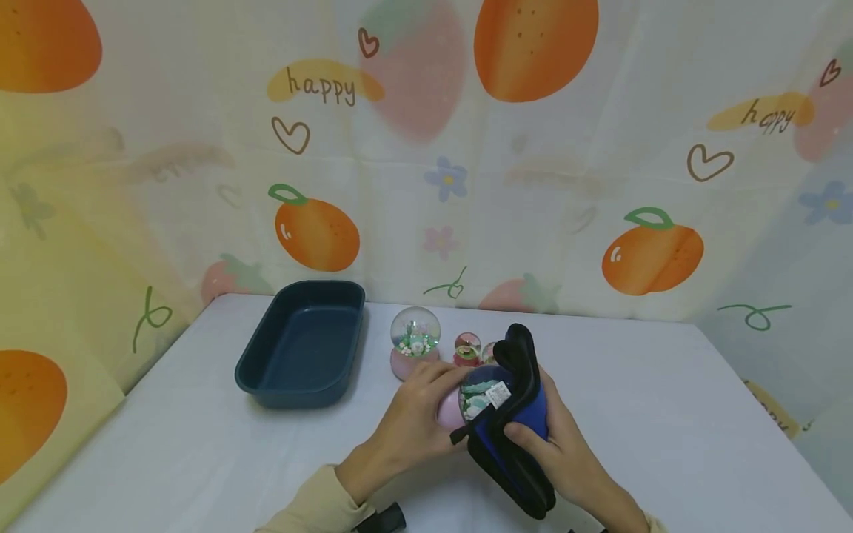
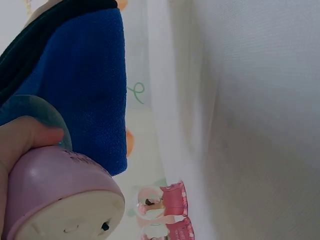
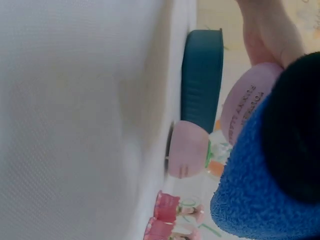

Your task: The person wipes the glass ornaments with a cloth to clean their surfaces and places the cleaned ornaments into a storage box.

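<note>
Tilted on its side above the table, a snow globe (image 1: 474,392) with a pink base is gripped by my left hand (image 1: 416,411). A white label sticks to its glass. In the left wrist view my thumb lies across the glass by the pink base (image 2: 65,180). My right hand (image 1: 563,444) holds a black-edged, blue fuzzy fabric piece (image 1: 513,437) against the globe, thumb on its near side. In the left wrist view the blue fabric (image 2: 90,75) covers part of the glass. The right hand is hidden behind the fabric in the right wrist view.
Behind the hands stands another pink-based snow globe (image 1: 415,340), beside small red-based globes (image 1: 467,348). A dark blue-green tray (image 1: 300,403) is at the back left. A black object (image 1: 383,520) lies at the near edge by the left sleeve. A printed curtain (image 1: 533,185) hangs behind the white table.
</note>
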Available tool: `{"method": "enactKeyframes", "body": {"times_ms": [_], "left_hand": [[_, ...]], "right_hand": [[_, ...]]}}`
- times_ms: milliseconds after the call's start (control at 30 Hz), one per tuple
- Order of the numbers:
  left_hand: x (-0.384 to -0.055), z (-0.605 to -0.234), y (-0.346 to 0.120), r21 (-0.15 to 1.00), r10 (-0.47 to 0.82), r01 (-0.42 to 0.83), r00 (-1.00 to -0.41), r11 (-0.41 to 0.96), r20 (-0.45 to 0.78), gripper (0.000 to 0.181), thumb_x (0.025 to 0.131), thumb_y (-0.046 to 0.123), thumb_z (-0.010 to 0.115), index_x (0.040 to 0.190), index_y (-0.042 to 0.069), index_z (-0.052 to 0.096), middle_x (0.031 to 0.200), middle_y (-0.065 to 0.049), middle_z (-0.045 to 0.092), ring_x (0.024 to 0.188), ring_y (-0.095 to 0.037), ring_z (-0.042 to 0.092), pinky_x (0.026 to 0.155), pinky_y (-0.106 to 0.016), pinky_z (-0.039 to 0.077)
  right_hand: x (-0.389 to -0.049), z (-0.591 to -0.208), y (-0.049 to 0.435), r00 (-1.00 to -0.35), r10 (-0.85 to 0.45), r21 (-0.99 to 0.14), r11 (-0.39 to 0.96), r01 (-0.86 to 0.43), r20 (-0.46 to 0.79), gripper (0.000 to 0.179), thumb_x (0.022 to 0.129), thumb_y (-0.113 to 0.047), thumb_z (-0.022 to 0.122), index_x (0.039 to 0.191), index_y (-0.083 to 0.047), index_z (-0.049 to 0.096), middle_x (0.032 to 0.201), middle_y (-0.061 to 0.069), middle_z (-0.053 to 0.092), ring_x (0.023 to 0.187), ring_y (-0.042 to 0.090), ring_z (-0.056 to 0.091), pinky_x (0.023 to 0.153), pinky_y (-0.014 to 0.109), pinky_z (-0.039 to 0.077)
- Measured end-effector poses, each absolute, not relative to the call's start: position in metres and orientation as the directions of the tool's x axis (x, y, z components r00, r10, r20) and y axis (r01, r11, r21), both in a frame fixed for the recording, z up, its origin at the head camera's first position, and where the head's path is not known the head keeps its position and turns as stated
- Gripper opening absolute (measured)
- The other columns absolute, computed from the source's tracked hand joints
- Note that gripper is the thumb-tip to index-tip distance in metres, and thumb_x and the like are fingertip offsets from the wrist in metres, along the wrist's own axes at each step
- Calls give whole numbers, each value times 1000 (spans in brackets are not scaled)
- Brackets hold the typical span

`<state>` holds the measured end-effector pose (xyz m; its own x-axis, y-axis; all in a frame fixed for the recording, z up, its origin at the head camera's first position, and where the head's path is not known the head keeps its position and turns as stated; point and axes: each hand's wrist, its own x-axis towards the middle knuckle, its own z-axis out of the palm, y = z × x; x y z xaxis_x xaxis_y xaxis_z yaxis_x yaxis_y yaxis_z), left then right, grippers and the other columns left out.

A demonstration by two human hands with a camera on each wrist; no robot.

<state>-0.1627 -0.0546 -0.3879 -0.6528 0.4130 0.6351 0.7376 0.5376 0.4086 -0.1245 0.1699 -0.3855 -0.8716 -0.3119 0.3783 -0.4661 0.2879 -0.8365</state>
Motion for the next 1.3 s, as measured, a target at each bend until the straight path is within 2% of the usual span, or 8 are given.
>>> {"method": "enactKeyframes", "body": {"times_ms": [300, 467, 567, 633, 833, 967, 1200, 1300], "left_hand": [[-161, -384, -55, 444, 411, 722, -677, 531, 610, 71, 61, 26, 92, 126, 16, 65, 115, 2, 64, 113, -15, 56, 96, -38, 53], [-160, -384, -55, 440, 428, 733, -668, 519, 609, 72, 62, 25, 92, 128, 17, 63, 117, 2, 63, 112, -13, 56, 93, -34, 55], [-160, -384, -55, 434, 432, 740, -660, 513, 615, 73, 61, 24, 92, 128, 17, 63, 118, 2, 63, 111, -12, 56, 90, -32, 56], [-160, -383, -55, 429, 430, 742, -657, 515, 619, 73, 61, 24, 92, 128, 17, 63, 119, 2, 63, 111, -13, 57, 91, -33, 56], [-161, -383, -56, 406, 425, 746, -645, 527, 635, 72, 61, 23, 91, 127, 15, 64, 118, 1, 64, 115, -16, 57, 97, -36, 54], [-162, -384, -56, 412, 422, 745, -648, 525, 634, 73, 61, 23, 91, 128, 15, 64, 117, 2, 64, 115, -14, 57, 97, -34, 54], [-162, -382, -56, 401, 430, 767, -623, 502, 654, 73, 61, 21, 92, 128, 14, 65, 120, 1, 63, 117, -14, 56, 99, -35, 53], [-162, -380, -57, 393, 438, 778, -610, 490, 660, 73, 61, 21, 92, 129, 15, 65, 121, 2, 63, 118, -15, 55, 100, -35, 52]], "right_hand": [[-128, -379, 177, -865, -273, -822, 288, -492, 422, 33, 102, -4, 45, 135, -2, 42, 117, 14, 60, 104, 6, 63, 81, 29, 58], [-131, -375, 182, -879, -199, -834, 281, -475, 434, 18, 102, -3, 45, 116, 5, 52, 101, -5, 64, 87, 5, 68, 70, 29, 59], [-132, -374, 185, -892, -206, -857, 257, -446, 402, 19, 104, -5, 44, 115, 8, 52, 98, -14, 65, 84, 6, 69, 69, 29, 60], [-131, -374, 185, -896, -235, -870, 242, -430, 377, 22, 105, -7, 43, 118, 9, 50, 101, -11, 66, 86, 6, 69, 71, 29, 59], [-127, -375, 182, -888, -351, -901, 206, -381, 296, 46, 102, -13, 52, 142, 2, 34, 124, 22, 58, 103, 8, 66, 81, 29, 59], [-126, -376, 179, -881, -393, -912, 195, -362, 265, 61, 101, -12, 54, 153, -11, 22, 135, 26, 48, 112, 11, 61, 87, 29, 57], [-126, -376, 181, -879, -365, -899, 190, -393, 307, 35, 106, -12, 38, 136, 6, 36, 121, 27, 55, 103, 9, 65, 82, 30, 59], [-127, -378, 183, -886, -339, -893, 210, -399, 316, 34, 108, -16, 32, 126, 12, 42, 110, 21, 61, 95, 7, 67, 77, 29, 59]]}}
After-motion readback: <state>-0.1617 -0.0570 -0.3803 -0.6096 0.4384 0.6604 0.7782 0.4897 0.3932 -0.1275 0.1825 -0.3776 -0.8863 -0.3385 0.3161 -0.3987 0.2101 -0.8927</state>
